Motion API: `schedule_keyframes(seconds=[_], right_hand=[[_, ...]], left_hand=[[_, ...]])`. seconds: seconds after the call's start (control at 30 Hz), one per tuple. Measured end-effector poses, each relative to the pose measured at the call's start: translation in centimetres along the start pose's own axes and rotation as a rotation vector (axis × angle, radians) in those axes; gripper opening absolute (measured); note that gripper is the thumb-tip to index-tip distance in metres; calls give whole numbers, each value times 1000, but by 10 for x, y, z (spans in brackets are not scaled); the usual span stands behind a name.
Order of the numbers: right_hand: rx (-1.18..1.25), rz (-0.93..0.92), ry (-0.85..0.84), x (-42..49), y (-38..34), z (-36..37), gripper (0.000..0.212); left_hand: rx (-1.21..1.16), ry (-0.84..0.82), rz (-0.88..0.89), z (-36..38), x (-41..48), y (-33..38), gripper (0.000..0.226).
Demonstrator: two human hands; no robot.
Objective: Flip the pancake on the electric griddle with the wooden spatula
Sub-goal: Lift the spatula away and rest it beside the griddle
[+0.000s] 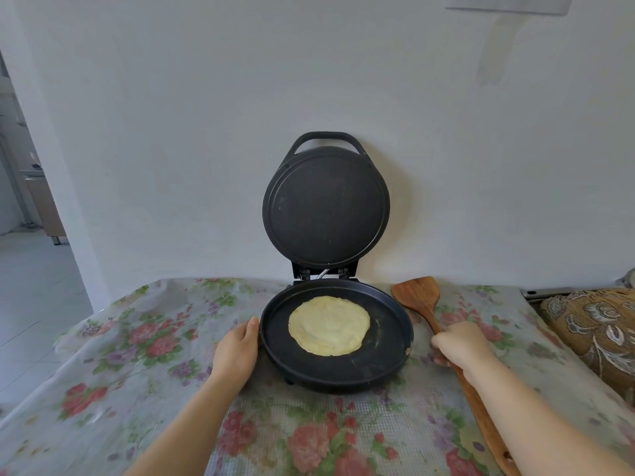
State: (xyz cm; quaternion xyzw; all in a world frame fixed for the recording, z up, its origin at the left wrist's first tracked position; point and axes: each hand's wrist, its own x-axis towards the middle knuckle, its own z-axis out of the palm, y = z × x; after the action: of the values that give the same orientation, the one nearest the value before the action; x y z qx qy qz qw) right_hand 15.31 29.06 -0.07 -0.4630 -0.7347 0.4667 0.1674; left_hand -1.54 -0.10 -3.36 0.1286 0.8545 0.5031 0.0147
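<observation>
- Pale pancake [329, 325] lies flat in the open electric griddle [388, 369] — a little left of centre.
- Right hand [458, 343] — fingers clamped on the wooden spatula [421, 298] handle, beside the griddle.
- Left hand [237, 348] rests flat against the griddle's left rim, fingers together, on the floral tabletop [137, 389].

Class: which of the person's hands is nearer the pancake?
Left. The left hand rests against the griddle rim beside the pancake; the right hand grips the spatula beyond the opposite rim.

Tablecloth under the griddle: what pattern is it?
Floral: red and pink flowers with green leaves on the pale tablecloth, seen in the head view.
</observation>
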Motion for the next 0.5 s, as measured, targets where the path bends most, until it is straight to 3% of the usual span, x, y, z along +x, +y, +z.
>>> schedule_keyframes(seconds=[0.2, 0.3, 0.5], right_hand=[[-396, -97, 80, -7, 0, 1, 30], [-581, -139, 139, -9, 3, 3, 23], [-674, -219, 166, -10, 6, 6, 15]], left_hand=[[-12, 1, 3, 1, 0, -1, 50], [-18, -3, 5, 0, -1, 0, 50], [-15, 8, 7, 0, -1, 0, 55]])
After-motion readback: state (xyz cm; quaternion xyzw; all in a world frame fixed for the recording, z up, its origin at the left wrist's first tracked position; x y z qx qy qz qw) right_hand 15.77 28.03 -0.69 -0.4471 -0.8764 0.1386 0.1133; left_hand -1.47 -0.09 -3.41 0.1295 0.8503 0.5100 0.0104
